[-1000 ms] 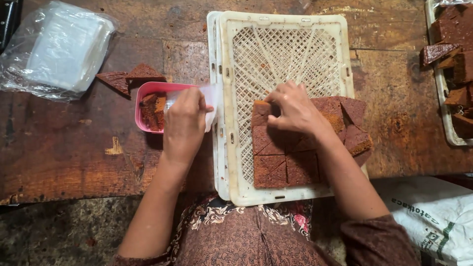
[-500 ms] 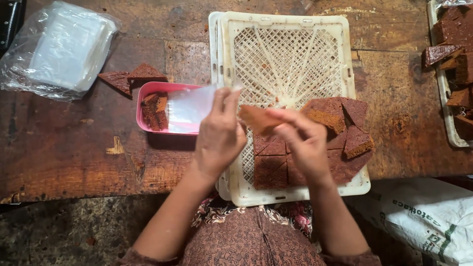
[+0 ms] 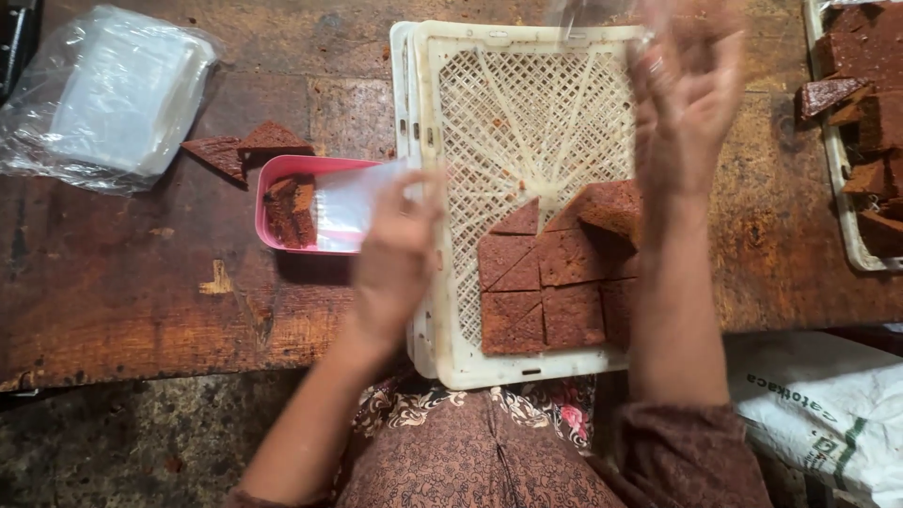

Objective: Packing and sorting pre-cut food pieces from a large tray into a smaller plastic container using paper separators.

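Observation:
My left hand (image 3: 395,249) reaches to the pink tray (image 3: 282,169) and pinches the edge of a clear plastic bag (image 3: 348,202) lying in it. Brown cake pieces (image 3: 287,212) sit at the tray's left end. My right hand (image 3: 687,103) is raised and blurred over the far right of the white lattice crate (image 3: 527,103). Its fingers are closed on a second clear bag (image 3: 588,14) at the top edge. I cannot make out what that bag holds. Several brown cake slices (image 3: 555,282) lie in the crate's near half.
Two loose cake triangles (image 3: 245,146) lie on the worn wooden table (image 3: 122,282) beside the pink tray. A packet of clear bags (image 3: 113,94) is at far left. Another crate of cake (image 3: 865,113) stands at right. A white sack (image 3: 828,404) lies lower right.
Both hands met over the crate's edge, sliding a cake slice into a bag. Since then my right hand has swung up and right with the bag, and my left has gone back to the pink tray.

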